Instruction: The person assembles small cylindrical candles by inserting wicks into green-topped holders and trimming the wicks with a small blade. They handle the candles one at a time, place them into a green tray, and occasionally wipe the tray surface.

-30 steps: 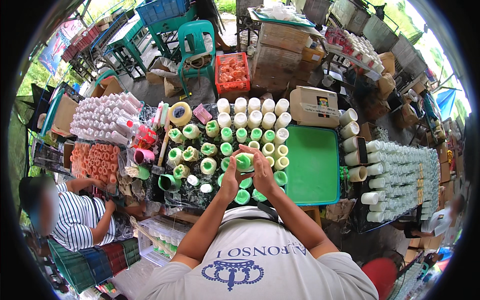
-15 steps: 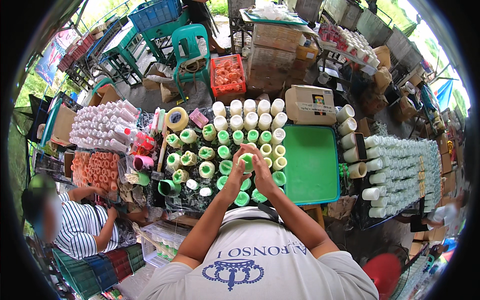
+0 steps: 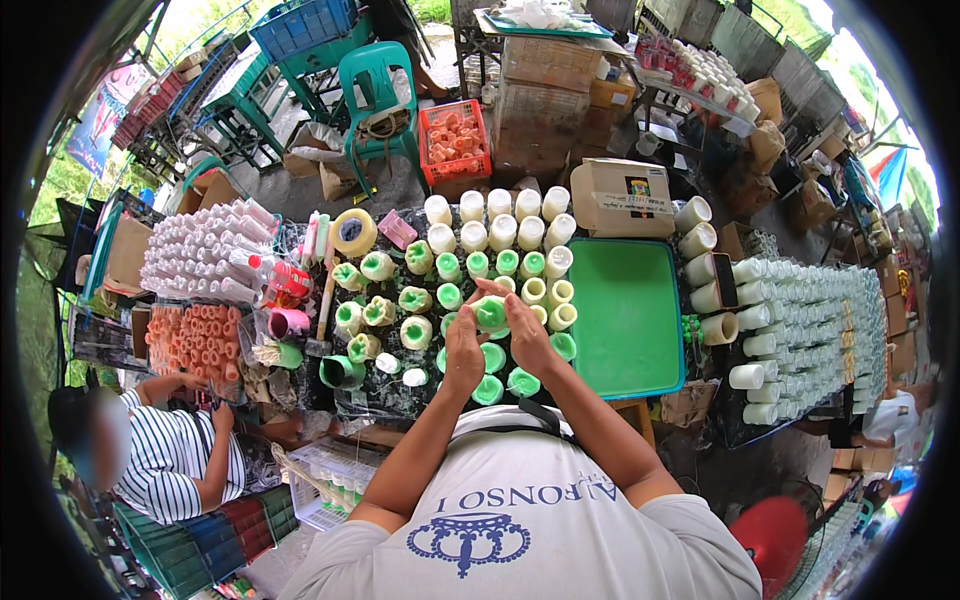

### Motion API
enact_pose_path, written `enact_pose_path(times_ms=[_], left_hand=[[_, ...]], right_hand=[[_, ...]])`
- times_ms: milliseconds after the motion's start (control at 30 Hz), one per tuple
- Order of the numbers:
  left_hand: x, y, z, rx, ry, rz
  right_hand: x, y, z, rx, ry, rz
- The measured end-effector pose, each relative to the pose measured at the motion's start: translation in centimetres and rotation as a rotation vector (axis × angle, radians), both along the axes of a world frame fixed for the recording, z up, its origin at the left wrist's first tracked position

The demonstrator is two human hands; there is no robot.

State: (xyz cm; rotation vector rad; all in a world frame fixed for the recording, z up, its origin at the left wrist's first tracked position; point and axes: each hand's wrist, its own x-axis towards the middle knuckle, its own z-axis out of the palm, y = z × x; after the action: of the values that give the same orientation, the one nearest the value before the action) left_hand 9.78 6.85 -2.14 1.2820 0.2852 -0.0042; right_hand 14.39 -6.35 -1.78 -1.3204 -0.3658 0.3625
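Between my left hand [image 3: 463, 348] and my right hand [image 3: 529, 340] is a candle [image 3: 491, 313] with a pale, uneven rim and a green waxy middle. My palms press on its sides and the fingertips come close together beyond it. Round green-topped candles [image 3: 488, 389] stand just below my hands. To the left are several candles with crimped, petal-like rims [image 3: 415, 335]. Beyond my fingers stand smooth, cream-white cylinders [image 3: 501, 232], some of the nearer ones green inside. The held candle's lower part is hidden.
A green tray [image 3: 628, 320] lies right of the candles, with a cardboard box [image 3: 622, 198] behind it. Rows of white cylinders [image 3: 800, 340] fill the right table. A tape roll [image 3: 354, 233] and orange pieces [image 3: 190, 340] are leftward. A person in a striped shirt [image 3: 180, 455] sits at the left.
My hands have spread slightly around the candle, the left one shifting outward. More of the candle's top shows now, with its rim looking uneven.
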Motion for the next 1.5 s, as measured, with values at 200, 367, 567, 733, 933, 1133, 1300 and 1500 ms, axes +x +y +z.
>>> enact_pose_path(times_ms=[200, 367, 567, 733, 933, 1133, 1300, 1500], left_hand=[[0.3, 0.1, -0.9, -0.016, -0.125, 0.175], [0.5, 0.5, -0.6, -0.124, -0.031, 0.246], [0.0, 0.8, -2.0, -0.182, 0.022, 0.232], [-0.3, 1.2, -3.0, -0.170, 0.044, 0.236], [-0.4, 1.2, -5.8, -0.579, 0.115, 0.297], [-1.4, 1.7, -5.9, -0.873, 0.144, 0.190], [-2.7, 3.0, -9.8, 0.235, -0.158, -0.096], [-2.3, 3.7, -13.6, -0.684, -0.108, 0.030]], right_hand=[[0.0, 0.1, -0.3, 0.065, 0.073, 0.046], [-0.8, 1.1, -1.0, -0.100, 0.001, -0.146], [-2.4, 1.6, -2.1, 0.000, 0.300, -0.175], [-2.9, 1.3, -2.0, -0.146, 0.294, -0.214], [-3.3, 2.3, 0.6, -0.467, -0.036, -0.417], [-3.4, 2.3, 1.1, -0.445, -0.104, -0.437], [-3.7, 2.9, -0.2, -0.401, -0.142, -0.452], [-4.0, 3.9, -1.9, -0.235, -0.095, -0.460]])
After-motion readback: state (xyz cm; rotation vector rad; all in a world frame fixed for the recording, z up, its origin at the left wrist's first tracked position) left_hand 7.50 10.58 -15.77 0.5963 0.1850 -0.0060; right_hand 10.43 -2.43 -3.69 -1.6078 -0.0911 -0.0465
